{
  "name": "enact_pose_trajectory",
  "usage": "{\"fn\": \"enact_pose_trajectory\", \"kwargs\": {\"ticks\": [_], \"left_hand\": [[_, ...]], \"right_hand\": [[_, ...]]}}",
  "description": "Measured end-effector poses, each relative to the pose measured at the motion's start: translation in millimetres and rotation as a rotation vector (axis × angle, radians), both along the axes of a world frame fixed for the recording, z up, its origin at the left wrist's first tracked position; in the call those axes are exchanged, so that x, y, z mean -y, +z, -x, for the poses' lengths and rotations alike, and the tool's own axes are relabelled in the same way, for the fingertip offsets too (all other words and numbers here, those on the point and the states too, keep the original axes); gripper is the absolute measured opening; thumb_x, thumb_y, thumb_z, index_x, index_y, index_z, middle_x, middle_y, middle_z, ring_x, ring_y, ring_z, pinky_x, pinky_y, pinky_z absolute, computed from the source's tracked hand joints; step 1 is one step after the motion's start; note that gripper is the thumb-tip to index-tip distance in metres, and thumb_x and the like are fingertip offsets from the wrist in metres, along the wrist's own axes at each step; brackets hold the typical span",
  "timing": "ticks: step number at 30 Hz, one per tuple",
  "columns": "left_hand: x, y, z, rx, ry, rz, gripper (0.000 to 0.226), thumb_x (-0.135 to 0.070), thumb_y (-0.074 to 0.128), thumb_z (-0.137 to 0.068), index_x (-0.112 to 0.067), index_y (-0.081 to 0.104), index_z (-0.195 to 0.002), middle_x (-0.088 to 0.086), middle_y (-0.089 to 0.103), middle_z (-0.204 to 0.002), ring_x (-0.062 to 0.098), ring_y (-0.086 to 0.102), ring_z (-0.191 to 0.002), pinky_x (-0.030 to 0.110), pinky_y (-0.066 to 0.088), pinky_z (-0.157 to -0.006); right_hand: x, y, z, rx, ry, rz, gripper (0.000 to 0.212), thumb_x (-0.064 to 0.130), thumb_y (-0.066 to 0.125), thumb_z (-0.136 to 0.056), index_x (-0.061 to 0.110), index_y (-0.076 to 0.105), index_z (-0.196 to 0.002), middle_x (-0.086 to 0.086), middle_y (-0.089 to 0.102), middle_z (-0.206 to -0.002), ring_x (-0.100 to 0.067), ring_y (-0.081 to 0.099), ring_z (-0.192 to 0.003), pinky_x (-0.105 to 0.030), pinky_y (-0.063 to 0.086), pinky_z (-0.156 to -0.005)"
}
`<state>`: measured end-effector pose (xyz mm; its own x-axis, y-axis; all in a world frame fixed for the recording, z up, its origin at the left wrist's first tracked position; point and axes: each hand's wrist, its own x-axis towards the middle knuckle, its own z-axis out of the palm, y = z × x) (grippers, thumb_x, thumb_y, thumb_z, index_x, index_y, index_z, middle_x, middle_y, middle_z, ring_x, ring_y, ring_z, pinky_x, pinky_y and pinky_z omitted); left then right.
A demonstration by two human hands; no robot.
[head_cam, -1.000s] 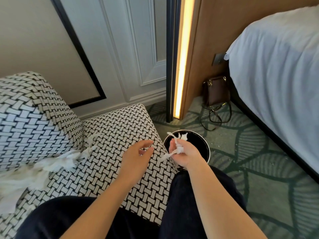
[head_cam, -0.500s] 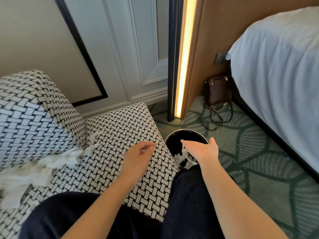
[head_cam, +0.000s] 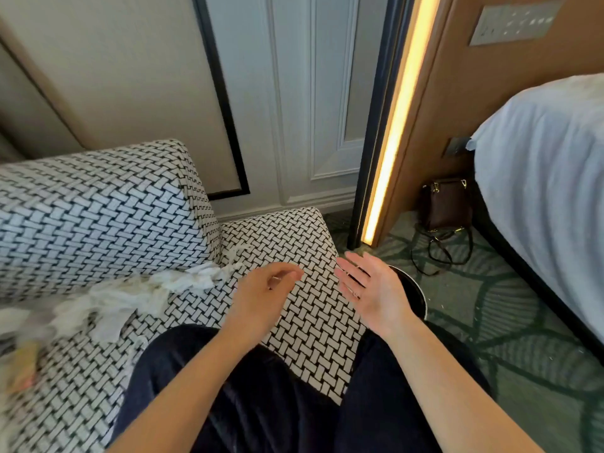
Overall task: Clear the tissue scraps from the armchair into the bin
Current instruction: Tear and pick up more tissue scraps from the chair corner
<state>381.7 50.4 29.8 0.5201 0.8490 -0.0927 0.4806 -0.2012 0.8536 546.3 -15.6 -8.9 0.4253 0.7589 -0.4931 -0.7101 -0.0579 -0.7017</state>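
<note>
Head view: we noted the right hand, gripping a scrap a second ago, now empty and spread by the bin at centre. Left hand curled; contents unclear. Tissue scraps remained centre-left on the armchair: clearing unfinished.

The armchair before me wears a black-and-white basket weave; the tissue scraps are white. The bin is black, the carpet green with darker curved lines, my trousers dark navy.
</note>
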Motion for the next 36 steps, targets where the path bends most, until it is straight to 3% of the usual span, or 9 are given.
{"fn": "enact_pose_trajectory", "kwargs": {"ticks": [5,14,16,19,22,26,29,33,36], "left_hand": [[4,21,70,0.089,0.113,-0.116,0.018,-0.023,0.056,-0.092,-0.037,0.067,-0.09,-0.024,0.068,-0.091,-0.008,0.06,-0.088,0.007,0.043,-0.077],[47,12,221,0.151,0.591,-0.091,0.019,-0.015,0.056,-0.092,-0.029,0.069,-0.092,-0.027,0.068,-0.087,-0.011,0.061,-0.085,-0.003,0.039,-0.068],[65,2,254,0.153,0.704,-0.043,0.019,-0.015,0.056,-0.092,-0.029,0.069,-0.091,-0.024,0.07,-0.087,-0.01,0.062,-0.087,0.001,0.041,-0.071],[90,-13,296,0.137,0.857,0.037,0.018,-0.017,0.055,-0.091,-0.028,0.069,-0.094,-0.016,0.07,-0.093,0.001,0.062,-0.095,0.02,0.045,-0.083],[112,-31,329,0.112,0.991,0.054,0.016,-0.017,0.056,-0.091,-0.022,0.07,-0.095,-0.012,0.07,-0.093,0.003,0.062,-0.089,0.013,0.042,-0.07],[134,-56,354,0.158,1.166,0.105,0.014,-0.012,0.06,-0.088,-0.02,0.071,-0.089,-0.009,0.07,-0.09,0.012,0.065,-0.086,0.02,0.043,-0.067],[149,-76,363,0.094,1.296,0.093,0.017,-0.009,0.06,-0.087,-0.024,0.068,-0.087,-0.01,0.067,-0.092,0.012,0.062,-0.088,0.021,0.042,-0.065],[164,-102,360,-0.049,1.327,0.099,0.027,-0.008,0.069,-0.079,-0.031,0.057,-0.087,-0.006,0.056,-0.102,0.015,0.058,-0.092,0.027,0.046,-0.07],[167,-111,356,-0.084,1.25,0.079,0.036,-0.007,0.07,-0.076,-0.035,0.054,-0.09,-0.014,0.054,-0.1,0.016,0.056,-0.097,0.028,0.047,-0.074]], "right_hand": [[-9,50,56,0.179,0.222,-0.027,0.024,0.024,0.052,-0.094,0.014,0.064,-0.112,-0.003,0.072,-0.104,-0.018,0.066,-0.099,-0.031,0.05,-0.087],[-29,83,188,0.355,0.634,-0.177,0.018,0.012,0.05,-0.094,0.012,0.066,-0.102,0.0,0.072,-0.087,-0.015,0.066,-0.084,-0.026,0.05,-0.078],[-30,80,221,0.372,0.715,-0.209,0.019,0.01,0.048,-0.094,0.013,0.066,-0.1,-0.002,0.072,-0.089,-0.015,0.066,-0.085,-0.026,0.05,-0.079],[-29,68,265,0.43,0.834,-0.221,0.018,0.012,0.048,-0.094,0.015,0.065,-0.098,-0.004,0.07,-0.095,-0.017,0.065,-0.088,-0.032,0.048,-0.088],[-22,46,307,0.52,0.937,-0.194,0.017,0.013,0.048,-0.094,0.015,0.065,-0.097,-0.003,0.069,-0.097,-0.015,0.064,-0.093,-0.029,0.048,-0.09],[-3,7,350,0.699,1.001,-0.167,0.015,0.013,0.052,-0.092,0.018,0.066,-0.093,0.004,0.067,-0.094,-0.007,0.062,-0.092,-0.02,0.047,-0.085],[17,-22,374,0.933,1.126,-0.249,0.015,0.019,0.051,-0.095,0.021,0.064,-0.102,0.014,0.064,-0.097,0.006,0.058,-0.092,-0.009,0.044,-0.08],[33,-50,378,1.33,1.321,-0.389,0.026,0.023,0.048,-0.096,0.026,0.056,-0.121,0.016,0.056,-0.118,0.002,0.048,-0.111,-0.012,0.039,-0.096],[33,-52,378,1.443,1.443,-0.535,0.037,0.029,0.049,-0.095,0.032,0.047,-0.131,0.02,0.045,-0.133,0.003,0.032,-0.125,-0.007,0.02,-0.099]]}}
